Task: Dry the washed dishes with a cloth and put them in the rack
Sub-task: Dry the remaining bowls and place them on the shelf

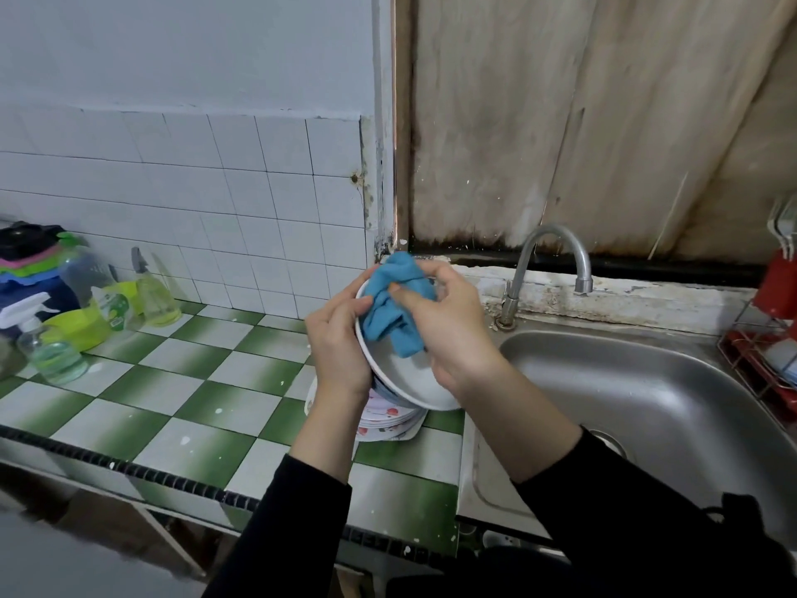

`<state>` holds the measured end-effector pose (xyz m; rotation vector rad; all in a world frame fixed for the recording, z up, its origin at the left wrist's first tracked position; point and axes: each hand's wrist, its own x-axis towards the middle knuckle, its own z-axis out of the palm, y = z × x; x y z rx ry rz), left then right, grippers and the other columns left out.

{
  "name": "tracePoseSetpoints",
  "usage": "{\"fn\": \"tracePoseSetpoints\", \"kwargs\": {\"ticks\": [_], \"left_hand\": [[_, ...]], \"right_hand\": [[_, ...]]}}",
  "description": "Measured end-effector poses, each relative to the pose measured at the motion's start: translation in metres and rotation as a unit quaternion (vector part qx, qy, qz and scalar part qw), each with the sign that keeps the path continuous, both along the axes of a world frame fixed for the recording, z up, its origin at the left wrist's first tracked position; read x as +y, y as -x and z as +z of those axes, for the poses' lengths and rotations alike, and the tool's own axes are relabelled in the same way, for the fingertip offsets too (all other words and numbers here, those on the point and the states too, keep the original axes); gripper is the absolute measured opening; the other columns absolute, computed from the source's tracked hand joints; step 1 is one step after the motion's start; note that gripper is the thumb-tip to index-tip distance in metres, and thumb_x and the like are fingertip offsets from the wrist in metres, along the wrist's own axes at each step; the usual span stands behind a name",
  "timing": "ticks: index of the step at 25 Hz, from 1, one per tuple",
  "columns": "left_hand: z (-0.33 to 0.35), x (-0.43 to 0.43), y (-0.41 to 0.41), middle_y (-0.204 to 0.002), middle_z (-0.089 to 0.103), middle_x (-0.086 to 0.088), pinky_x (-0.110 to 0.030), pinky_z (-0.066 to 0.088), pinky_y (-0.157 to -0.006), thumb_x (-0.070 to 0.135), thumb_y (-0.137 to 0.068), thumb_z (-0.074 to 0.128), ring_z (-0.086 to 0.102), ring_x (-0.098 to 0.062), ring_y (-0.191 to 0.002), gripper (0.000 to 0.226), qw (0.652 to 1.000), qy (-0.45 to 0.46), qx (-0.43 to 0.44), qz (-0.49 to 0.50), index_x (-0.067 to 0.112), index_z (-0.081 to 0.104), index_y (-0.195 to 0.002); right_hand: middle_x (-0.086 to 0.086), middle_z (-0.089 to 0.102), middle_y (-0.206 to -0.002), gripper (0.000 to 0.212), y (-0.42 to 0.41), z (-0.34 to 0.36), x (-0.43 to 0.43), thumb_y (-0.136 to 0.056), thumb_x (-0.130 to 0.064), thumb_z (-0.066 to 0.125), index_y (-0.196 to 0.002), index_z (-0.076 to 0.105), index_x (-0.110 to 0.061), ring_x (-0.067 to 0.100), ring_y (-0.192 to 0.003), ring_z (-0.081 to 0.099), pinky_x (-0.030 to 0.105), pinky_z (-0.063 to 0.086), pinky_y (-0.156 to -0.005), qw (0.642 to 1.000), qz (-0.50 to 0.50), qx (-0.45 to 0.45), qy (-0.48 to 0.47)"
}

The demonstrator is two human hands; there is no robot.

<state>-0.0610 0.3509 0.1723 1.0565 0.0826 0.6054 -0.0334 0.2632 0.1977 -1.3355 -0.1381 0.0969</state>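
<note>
Gripping tilted white round bowl [405,377] by left hand [336,343], right hand [448,325] clutching crumpled blue cloth [394,308]; wet rim likely slipping onto stacked patterned plates [388,420].

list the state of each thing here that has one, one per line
bowl: held tilted above the plates, being wiped inside
blue cloth: bunched, pressed into the bowl
left hand: gripping the bowl's rim
right hand: gripping the cloth
stack of plates: resting on the counter
faucet: off, no water running
sink: empty
</note>
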Motion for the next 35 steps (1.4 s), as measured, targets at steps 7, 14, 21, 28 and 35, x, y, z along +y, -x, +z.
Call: {"fn": "tracePoseSetpoints", "kwargs": {"ticks": [7, 14, 21, 28, 35], "left_hand": [[0.006, 0.02, 0.007, -0.097, 0.072, -0.016, -0.038, 0.047, -0.085, 0.026, -0.051, 0.058, 0.063, -0.029, -0.092, 0.044, 1.0, 0.0, -0.02, -0.004, 0.015, 0.08, -0.088], [0.022, 0.018, 0.018, -0.09, 0.07, -0.015, -0.036, 0.052, -0.078, 0.02, -0.076, 0.041, 0.064, -0.03, -0.082, 0.041, 0.986, 0.022, 0.104, -0.132, 0.015, 0.072, -0.102], [0.018, 0.034, 0.02, -0.085, 0.068, -0.012, -0.034, 0.048, -0.073, 0.021, -0.066, 0.047, 0.06, -0.031, -0.077, 0.048, 0.994, 0.051, 0.082, -0.058, 0.01, 0.071, -0.106], [0.002, 0.015, 0.009, -0.103, 0.065, -0.025, -0.049, 0.044, -0.1, 0.018, -0.06, 0.055, 0.061, -0.038, -0.098, 0.046, 0.992, 0.111, 0.04, -0.034, 0.007, 0.074, -0.1], [0.006, 0.01, 0.007, -0.091, 0.071, -0.022, -0.035, 0.054, -0.08, 0.011, -0.062, 0.051, 0.067, -0.032, -0.089, 0.039, 0.999, 0.051, 0.001, 0.017, 0.01, 0.079, -0.089]], "right_hand": [[-0.001, 0.069, -0.1, 0.036, -0.001, 0.016, -0.044, -0.079, 0.01, 0.063, -0.098, 0.07, -0.02, 0.01, -0.094, 0.063, 0.02, 0.051, -0.087, 0.824, 0.36, -0.269, 0.344], [0.007, 0.059, -0.126, 0.022, -0.012, 0.005, -0.032, -0.093, -0.014, 0.054, -0.106, 0.071, -0.022, 0.029, -0.108, 0.054, 0.038, 0.051, -0.068, 0.568, 0.121, -0.637, 0.507], [-0.005, 0.061, -0.11, 0.05, -0.008, 0.033, -0.038, -0.079, -0.001, 0.056, -0.113, 0.066, -0.036, 0.019, -0.096, 0.057, 0.034, 0.047, -0.072, 0.513, 0.258, -0.524, 0.629], [0.007, 0.071, -0.091, 0.041, 0.018, 0.017, -0.014, -0.077, 0.014, 0.062, -0.09, 0.069, -0.025, 0.016, -0.086, 0.065, 0.028, 0.056, -0.078, 0.95, 0.22, -0.135, 0.176], [0.009, 0.066, -0.103, 0.035, 0.018, 0.006, 0.009, -0.087, 0.012, 0.056, -0.1, 0.057, -0.021, 0.022, -0.092, 0.066, 0.03, 0.058, -0.074, 0.994, 0.103, 0.036, -0.008]]}}
